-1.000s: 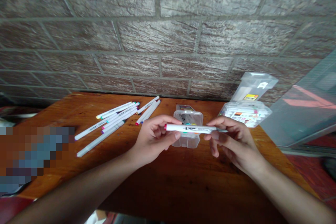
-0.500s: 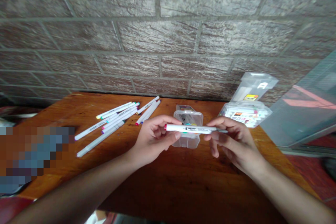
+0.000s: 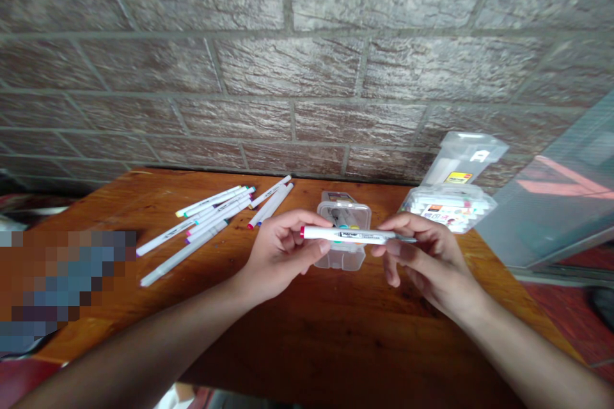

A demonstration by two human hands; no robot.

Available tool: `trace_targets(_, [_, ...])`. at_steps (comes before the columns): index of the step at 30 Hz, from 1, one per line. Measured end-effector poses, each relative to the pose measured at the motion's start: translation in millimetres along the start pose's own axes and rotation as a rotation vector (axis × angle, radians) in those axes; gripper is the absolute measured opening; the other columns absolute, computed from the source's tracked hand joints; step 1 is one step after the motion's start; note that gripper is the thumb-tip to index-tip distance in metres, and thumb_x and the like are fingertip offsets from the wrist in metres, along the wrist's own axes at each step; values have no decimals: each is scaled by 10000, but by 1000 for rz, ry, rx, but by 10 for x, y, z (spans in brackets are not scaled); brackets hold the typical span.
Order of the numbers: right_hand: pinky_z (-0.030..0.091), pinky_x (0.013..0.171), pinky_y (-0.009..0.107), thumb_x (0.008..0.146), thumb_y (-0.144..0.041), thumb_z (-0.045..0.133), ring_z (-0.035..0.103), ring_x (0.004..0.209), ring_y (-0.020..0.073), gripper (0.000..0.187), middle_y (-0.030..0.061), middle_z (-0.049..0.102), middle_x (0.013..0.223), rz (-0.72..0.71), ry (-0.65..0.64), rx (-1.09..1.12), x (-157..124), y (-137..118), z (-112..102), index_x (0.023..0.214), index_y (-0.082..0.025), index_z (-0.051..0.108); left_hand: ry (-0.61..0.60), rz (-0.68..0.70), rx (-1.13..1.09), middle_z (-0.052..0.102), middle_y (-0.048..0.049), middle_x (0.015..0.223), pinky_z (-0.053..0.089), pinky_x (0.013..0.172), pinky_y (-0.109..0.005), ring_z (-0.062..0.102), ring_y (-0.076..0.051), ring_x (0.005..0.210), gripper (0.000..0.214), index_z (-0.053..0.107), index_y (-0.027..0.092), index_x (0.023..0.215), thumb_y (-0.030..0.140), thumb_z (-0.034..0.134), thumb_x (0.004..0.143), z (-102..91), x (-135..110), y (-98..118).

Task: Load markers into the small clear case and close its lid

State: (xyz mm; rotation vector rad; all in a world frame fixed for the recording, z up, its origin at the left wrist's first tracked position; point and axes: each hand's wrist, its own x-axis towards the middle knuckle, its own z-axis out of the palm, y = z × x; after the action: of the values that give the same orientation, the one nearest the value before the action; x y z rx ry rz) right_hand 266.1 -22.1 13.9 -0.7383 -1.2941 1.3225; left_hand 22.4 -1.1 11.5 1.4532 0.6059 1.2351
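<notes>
I hold a white marker [image 3: 352, 235] level between both hands above the wooden table [image 3: 307, 319]. My left hand [image 3: 281, 252] pinches its red-tipped left end. My right hand [image 3: 422, 255] pinches the right end with thumb and forefinger. Just behind the marker stands a small clear plastic box [image 3: 344, 212] with markers in it. A loose group of several white markers [image 3: 211, 214] with coloured tips lies on the table to the left.
A clear packet of markers [image 3: 448, 208] lies at the right rear, with another plastic pouch [image 3: 465, 156] leaning on the brick wall [image 3: 307, 57] behind it. A glass panel [image 3: 566, 192] stands to the right. A blurred patch covers the table's left edge.
</notes>
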Motion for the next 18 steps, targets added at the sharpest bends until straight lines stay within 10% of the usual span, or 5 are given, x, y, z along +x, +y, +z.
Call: trace_targets(18, [546,430,234,865,-272,850,666,447,133,143,56,816,775,5,6,-2,-7,-1,-6,981,-202,804,-4,-11,0,660,20,653,444,399,-143,498,-53,438,204,732,132,996,222,835,844,-2,3,0])
